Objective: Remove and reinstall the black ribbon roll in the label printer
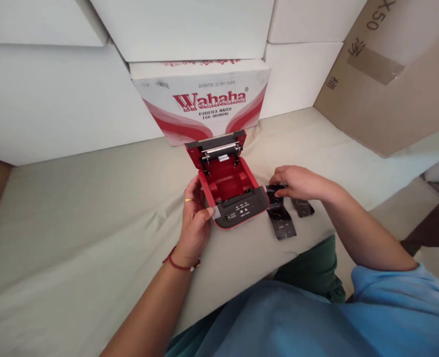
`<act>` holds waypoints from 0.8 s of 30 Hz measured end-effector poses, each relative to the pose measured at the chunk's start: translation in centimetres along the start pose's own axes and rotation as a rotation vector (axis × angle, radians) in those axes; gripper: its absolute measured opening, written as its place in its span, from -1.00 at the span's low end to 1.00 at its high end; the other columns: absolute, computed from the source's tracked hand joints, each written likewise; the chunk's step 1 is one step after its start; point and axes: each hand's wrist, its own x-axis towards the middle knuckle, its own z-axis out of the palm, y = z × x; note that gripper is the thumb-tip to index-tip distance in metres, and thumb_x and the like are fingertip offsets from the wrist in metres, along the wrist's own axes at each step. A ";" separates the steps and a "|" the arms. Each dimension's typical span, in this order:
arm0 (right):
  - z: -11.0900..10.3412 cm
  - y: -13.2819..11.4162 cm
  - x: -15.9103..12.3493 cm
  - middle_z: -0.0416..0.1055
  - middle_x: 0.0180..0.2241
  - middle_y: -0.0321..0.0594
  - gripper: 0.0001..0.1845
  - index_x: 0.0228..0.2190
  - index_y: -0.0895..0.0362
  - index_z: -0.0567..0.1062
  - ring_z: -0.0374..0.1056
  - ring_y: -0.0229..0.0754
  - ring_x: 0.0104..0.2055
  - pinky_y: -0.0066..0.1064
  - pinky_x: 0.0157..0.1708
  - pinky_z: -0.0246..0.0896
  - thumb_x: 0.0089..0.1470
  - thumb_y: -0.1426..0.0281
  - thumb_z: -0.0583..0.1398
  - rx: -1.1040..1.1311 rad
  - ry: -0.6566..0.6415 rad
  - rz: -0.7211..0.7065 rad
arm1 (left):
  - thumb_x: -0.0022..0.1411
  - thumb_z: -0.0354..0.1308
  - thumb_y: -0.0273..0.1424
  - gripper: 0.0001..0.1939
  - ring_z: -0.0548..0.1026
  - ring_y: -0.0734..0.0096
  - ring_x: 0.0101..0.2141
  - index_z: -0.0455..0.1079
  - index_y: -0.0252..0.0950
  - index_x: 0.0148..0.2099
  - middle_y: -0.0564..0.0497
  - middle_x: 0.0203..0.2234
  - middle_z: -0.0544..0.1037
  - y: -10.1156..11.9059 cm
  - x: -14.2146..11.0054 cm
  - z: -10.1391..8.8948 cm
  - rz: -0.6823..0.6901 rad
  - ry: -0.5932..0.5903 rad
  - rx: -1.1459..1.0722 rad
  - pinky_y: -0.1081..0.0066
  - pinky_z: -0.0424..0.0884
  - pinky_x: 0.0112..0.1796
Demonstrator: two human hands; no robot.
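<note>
A small red-and-black label printer (238,191) sits on the cloth-covered table with its lid (219,148) raised. A roller shows inside the lid, and the red bay below holds nothing that I can see. My left hand (195,213) is closed around the printer's left side, thumb on the front corner by the button panel. At the printer's right, my right hand (297,182) has its fingers closed on the upper end of a glossy black strip (282,223). A second black piece (303,208) lies to the right, partly under the right hand.
A Wahaha water carton (212,104) stands right behind the printer. White boxes (56,99) are stacked along the back, and a large brown carton (394,89) is at the right. The beige cloth (93,223) is wrinkled; the table's front edge runs close to my body.
</note>
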 end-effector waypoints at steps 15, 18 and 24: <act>-4.5 -14.6 2.5 0.82 -0.09 -0.11 -0.69 -0.02 0.05 0.80 0.69 0.02 -0.14 -0.27 -0.22 0.35 0.34 0.56 0.32 -0.154 0.175 0.008 | 0.24 0.63 -0.02 -0.11 0.48 -0.15 0.52 0.45 0.08 0.53 -0.08 0.58 0.46 -0.8 0.3 -0.2 0.041 -0.018 -0.006 -0.04 0.50 0.46; -3.1 -16.3 4.8 0.82 -0.07 0.03 -0.75 -0.03 0.09 0.77 0.73 0.13 -0.08 -0.23 -0.18 0.41 0.43 0.52 0.28 -0.255 0.124 0.104 | 0.25 0.61 -0.01 -0.09 0.44 -0.16 0.55 0.42 0.06 0.55 -0.09 0.60 0.42 -1.1 0.3 -0.3 0.046 -0.034 0.003 -0.05 0.45 0.49; -2.7 -16.6 7.8 0.80 0.03 0.21 -0.70 0.13 0.19 0.70 0.76 0.18 -0.01 -0.18 -0.04 0.54 0.51 0.50 0.23 -0.277 0.071 0.151 | 0.22 0.59 -0.10 -0.06 0.41 -0.17 0.57 0.38 0.06 0.56 -0.08 0.64 0.38 -1.0 0.2 0.0 0.002 -0.024 -0.017 -0.09 0.44 0.50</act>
